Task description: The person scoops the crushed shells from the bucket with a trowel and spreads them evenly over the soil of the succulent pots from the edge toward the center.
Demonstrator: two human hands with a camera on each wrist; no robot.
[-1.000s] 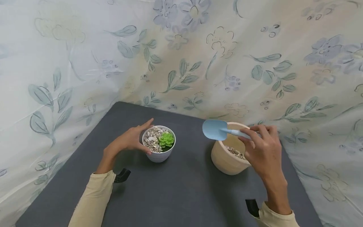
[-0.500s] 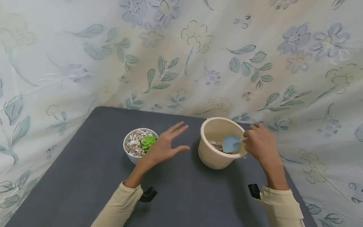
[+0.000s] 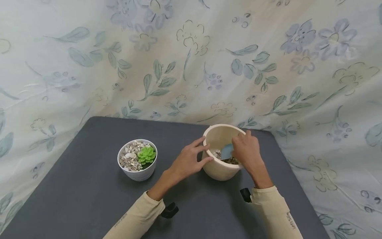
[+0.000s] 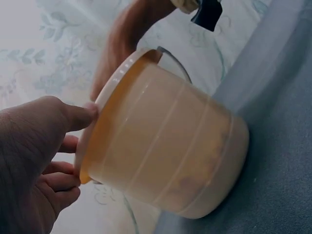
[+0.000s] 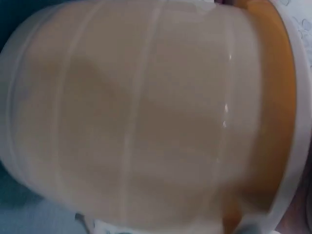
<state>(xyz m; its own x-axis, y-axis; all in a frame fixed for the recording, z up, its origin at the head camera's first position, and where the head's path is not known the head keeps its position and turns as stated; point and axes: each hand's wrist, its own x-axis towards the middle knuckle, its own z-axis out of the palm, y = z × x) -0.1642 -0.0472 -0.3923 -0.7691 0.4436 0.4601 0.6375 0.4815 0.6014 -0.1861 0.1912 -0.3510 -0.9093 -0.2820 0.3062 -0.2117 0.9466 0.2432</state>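
Observation:
A cream bucket [image 3: 221,172] with gravel [image 3: 231,160] in it stands upright on the table. My left hand [image 3: 188,159] holds the bucket's left rim; in the left wrist view its thumb and bent fingertips meet the rim. Inside the bucket, a light blue trowel [image 3: 227,152] has its blade tilted at the gravel. My right hand [image 3: 247,149] grips the trowel's handle, which the fingers mostly hide. The bucket wall [image 5: 146,107] fills the right wrist view, and the trowel does not show there.
To the left stands a white pot [image 3: 138,176] holding pale pebbles [image 3: 130,161] and a green succulent [image 3: 146,155]. The dark grey table [image 3: 89,186] ends at a floral cloth backdrop [image 3: 191,83]. A thin bucket handle [image 4: 175,63] hangs at the rim.
My left hand has left the white pot and moved right to the bucket's rim. The right hand has lowered the trowel from above the bucket into it. The head view has shifted right.

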